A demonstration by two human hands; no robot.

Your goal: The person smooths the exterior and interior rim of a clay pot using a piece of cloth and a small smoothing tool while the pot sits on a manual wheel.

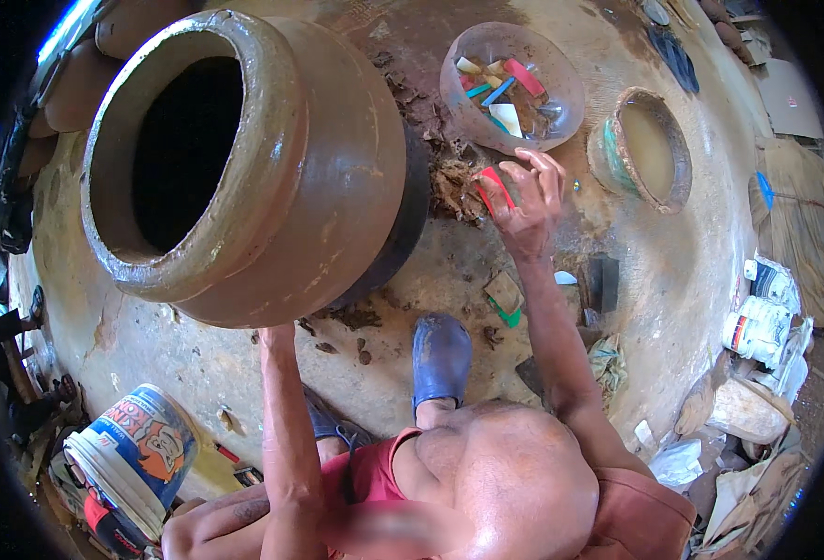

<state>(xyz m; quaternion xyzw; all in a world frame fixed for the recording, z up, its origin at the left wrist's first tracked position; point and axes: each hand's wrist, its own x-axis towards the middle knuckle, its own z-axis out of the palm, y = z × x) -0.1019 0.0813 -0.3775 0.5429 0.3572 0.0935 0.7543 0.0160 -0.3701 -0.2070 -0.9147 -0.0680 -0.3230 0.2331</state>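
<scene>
A big brown clay pot (244, 163) stands on a mud-caked floor (412, 280), its wide dark mouth tilted toward the upper left. Everything else is placed from this pot.

The right hand (527, 201) is raised just to the right of the pot, fingers loosely curled, with thumb and fingertips pinching a small red scraper (496, 189). The hand is apart from the pot wall, over a clump of wet clay scraps (454, 182) that lies against the pot's right side.

The left arm runs up to the underside of the pot. The left hand (277, 334) sits at the pot's lower edge and is mostly hidden under the belly, so I cannot tell whether it is spread or closed; it seems to touch the wall.

To the upper right of the pot, past the right hand, is a shallow bowl (561, 112) holding coloured plastic scrapers (505, 93) in pink, blue, white and yellow. Further right is a green-rimmed bucket (608, 154) of cloudy, muddy water.

Below the pot, a foot in a blue shoe (440, 355) rests on the floor. To the lower left of the pot stands a white and blue printed pail (137, 457).
</scene>
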